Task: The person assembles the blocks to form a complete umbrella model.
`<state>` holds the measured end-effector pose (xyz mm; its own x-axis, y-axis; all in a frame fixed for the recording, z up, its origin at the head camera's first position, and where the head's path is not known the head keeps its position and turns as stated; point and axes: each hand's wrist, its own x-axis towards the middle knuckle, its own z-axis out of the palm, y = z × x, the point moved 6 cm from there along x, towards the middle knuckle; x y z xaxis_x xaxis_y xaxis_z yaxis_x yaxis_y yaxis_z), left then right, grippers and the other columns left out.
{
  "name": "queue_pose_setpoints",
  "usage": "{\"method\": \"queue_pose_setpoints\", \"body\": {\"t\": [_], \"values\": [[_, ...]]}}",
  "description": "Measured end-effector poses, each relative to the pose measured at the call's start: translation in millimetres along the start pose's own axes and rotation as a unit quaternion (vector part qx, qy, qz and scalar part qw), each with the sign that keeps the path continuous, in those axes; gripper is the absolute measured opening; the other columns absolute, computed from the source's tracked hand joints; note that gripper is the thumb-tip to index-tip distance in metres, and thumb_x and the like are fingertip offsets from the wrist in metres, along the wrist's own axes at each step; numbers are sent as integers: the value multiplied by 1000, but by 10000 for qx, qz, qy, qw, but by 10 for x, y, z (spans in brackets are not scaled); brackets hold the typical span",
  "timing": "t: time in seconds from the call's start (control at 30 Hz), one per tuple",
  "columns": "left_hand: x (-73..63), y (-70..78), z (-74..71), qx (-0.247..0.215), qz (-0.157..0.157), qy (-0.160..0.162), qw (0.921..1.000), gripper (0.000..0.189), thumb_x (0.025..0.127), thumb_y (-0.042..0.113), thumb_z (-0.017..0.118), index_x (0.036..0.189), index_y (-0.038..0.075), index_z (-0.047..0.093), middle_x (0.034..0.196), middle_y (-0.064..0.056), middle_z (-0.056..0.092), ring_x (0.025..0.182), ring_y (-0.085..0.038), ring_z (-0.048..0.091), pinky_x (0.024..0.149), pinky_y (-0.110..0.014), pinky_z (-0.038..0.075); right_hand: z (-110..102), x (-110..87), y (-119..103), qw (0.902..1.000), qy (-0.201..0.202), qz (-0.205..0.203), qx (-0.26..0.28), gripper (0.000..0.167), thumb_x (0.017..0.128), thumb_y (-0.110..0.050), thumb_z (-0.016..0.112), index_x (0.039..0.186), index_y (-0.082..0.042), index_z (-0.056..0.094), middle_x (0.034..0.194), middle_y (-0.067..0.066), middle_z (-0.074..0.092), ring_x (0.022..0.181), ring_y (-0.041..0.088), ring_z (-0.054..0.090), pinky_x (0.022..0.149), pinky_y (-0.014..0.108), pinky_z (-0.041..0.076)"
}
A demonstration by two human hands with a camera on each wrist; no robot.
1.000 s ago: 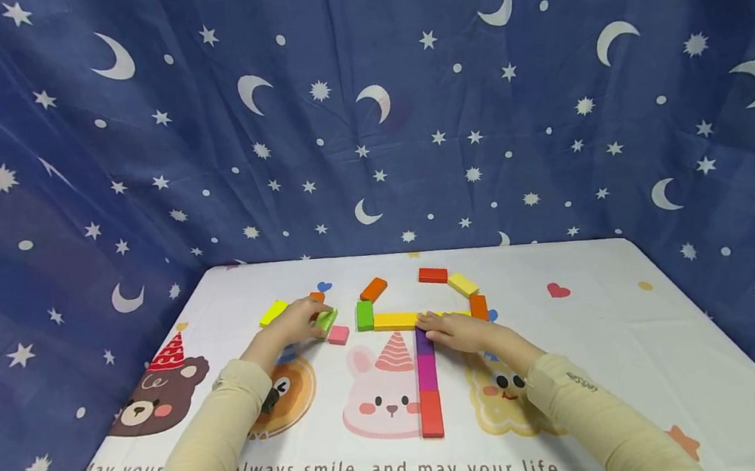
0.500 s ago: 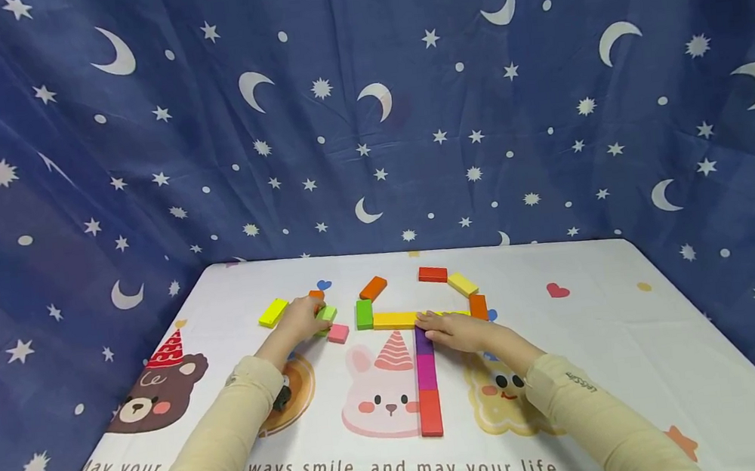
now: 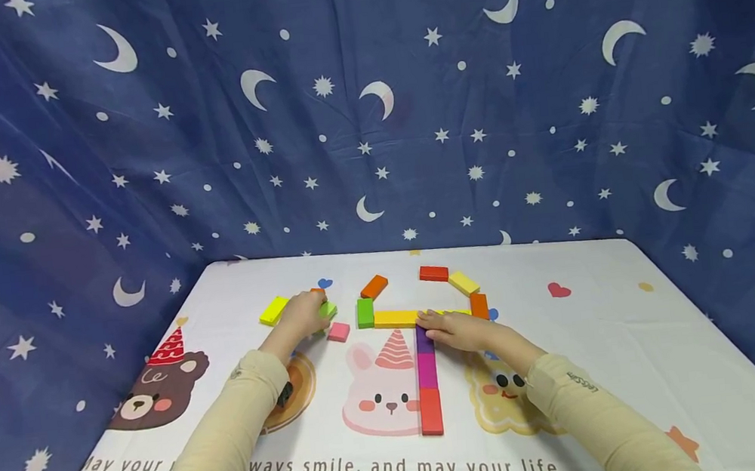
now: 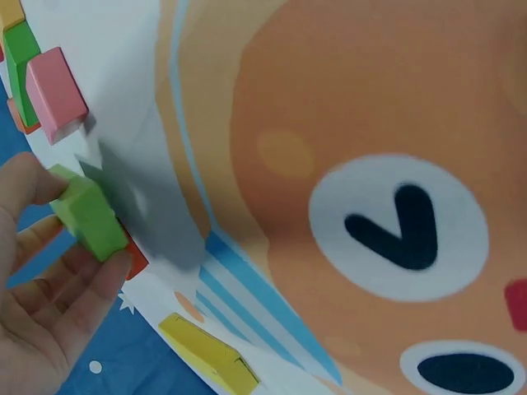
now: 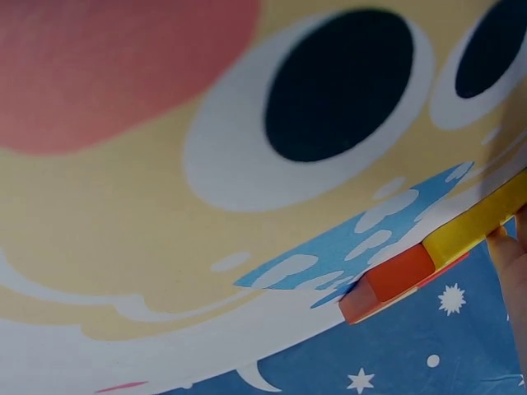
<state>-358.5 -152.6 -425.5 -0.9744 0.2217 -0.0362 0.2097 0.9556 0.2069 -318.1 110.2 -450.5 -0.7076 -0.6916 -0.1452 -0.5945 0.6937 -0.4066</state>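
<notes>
My left hand point(image 3: 303, 315) pinches a light green block point(image 4: 90, 216) between thumb and fingertips, at the left of the block layout. Close to it lie a pink block point(image 3: 339, 332), a bright yellow block point(image 3: 274, 311) and a partly hidden orange block point(image 4: 135, 257). My right hand point(image 3: 458, 330) rests with its fingers extended on the row of yellow blocks point(image 3: 395, 319), over the top of the purple block point(image 3: 425, 339). Below that, a magenta block point(image 3: 427, 372) and a red block point(image 3: 431, 412) continue the column downward.
Around the yellow row stand a green block point(image 3: 365, 313), an orange block point(image 3: 374, 286), a red block point(image 3: 433, 273), a pale yellow block point(image 3: 464, 282) and another orange block point(image 3: 479, 307). A starry blue curtain point(image 3: 316, 165) hangs behind the table's printed white cloth point(image 3: 602, 365).
My left wrist and forearm have shifted slightly right, and the light green block has turned a little in my fingers. The right hand stays in place.
</notes>
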Motion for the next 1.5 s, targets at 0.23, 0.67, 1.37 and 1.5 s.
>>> {"method": "queue_pose_setpoints", "body": {"t": [0.23, 0.67, 1.37, 1.5], "values": [[-14, -13, -7, -399, 49, 278, 9988, 50, 76, 13, 71, 123, 1, 58, 114, -18, 65, 101, -32, 60, 92, -46, 47, 60, 17, 8, 9999, -73, 71, 90, 45, 102, -27, 40, 142, -7, 42, 151, 11, 34, 141, 31, 28, 115, 48, 24], [-24, 23, -57, -1060, 183, 695, 9918, 57, 74, 8, 68, 129, 2, 55, 111, -18, 61, 94, -28, 58, 89, -43, 49, 29, -45, 59, 9998, 19, 151, 144, 45, 101, -27, 42, 141, -6, 43, 151, 11, 34, 141, 31, 28, 115, 49, 25], [-25, 310, -118, -1294, 583, 1022, 9846, 43, 75, 11, 71, 117, 0, 65, 103, -16, 68, 94, -28, 62, 82, -41, 50, 6, -7, 15, 10000, -21, 52, 79, 46, 101, -27, 42, 141, -6, 42, 150, 12, 35, 141, 31, 28, 115, 50, 24], [14, 411, -87, -1334, 613, 969, 9844, 41, 76, 9, 70, 115, -1, 66, 103, -17, 67, 90, -26, 62, 77, -36, 51, 13, -3, 25, 10000, -29, 52, 40, 46, 101, -28, 42, 142, -6, 42, 151, 11, 35, 141, 30, 28, 115, 49, 24]]}}
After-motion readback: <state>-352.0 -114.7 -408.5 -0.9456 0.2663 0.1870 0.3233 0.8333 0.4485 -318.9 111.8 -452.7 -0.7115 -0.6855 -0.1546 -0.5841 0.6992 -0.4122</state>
